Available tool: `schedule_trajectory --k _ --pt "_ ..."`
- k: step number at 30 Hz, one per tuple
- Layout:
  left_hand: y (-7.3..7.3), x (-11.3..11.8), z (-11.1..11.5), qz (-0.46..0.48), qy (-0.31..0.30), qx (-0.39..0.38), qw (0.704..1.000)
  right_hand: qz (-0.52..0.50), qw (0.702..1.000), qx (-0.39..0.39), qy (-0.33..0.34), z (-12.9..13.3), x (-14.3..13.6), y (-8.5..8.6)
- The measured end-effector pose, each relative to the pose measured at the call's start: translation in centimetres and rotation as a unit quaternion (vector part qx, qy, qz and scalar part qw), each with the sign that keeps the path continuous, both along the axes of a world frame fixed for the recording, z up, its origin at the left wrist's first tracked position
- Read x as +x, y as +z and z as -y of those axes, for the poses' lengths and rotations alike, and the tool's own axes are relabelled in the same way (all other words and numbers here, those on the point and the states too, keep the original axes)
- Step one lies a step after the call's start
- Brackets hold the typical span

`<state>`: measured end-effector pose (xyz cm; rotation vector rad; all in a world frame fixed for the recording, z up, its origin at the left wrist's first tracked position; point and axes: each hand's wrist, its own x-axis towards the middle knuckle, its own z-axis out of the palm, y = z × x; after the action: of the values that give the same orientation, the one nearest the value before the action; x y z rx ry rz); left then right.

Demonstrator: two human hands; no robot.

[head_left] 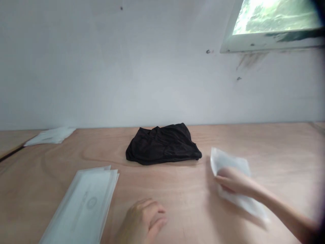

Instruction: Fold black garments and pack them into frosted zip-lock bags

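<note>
My right hand (232,179) pinches the edge of a whitish, translucent plastic bag (238,164) above the right side of the table. Motion blurs both the hand and the bag. At the bottom middle, my left hand (144,218) is over the tabletop with its fingers loosely bent, a gap between thumb and fingers, and nothing visible in it. Left of that hand lies a stack of similar flat bags (83,203), with a faint round mark and print on the top one. Black folded cloth (164,144) rests at the middle back, between the two hands.
A smaller pile of white sheets or bags (52,135) lies at the back left, beside a dark gap (11,152) in the wooden table (182,203). Behind the table rises a pale wall (152,67) with a window (276,17) at upper right.
</note>
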<state>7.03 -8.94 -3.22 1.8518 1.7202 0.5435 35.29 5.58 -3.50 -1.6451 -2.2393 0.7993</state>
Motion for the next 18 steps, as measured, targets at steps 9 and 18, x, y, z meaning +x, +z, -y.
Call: schedule_trajectory --k 9,18 --pt "-2.6 2.8 0.0 0.113 0.105 -0.011 0.988 -0.056 0.951 0.059 0.298 3.8 -8.2 1.9" --pt "-1.3 0.7 1.3 0.275 0.15 0.0 0.95 -0.097 0.967 0.043 0.233 4.5 -8.8 0.1"
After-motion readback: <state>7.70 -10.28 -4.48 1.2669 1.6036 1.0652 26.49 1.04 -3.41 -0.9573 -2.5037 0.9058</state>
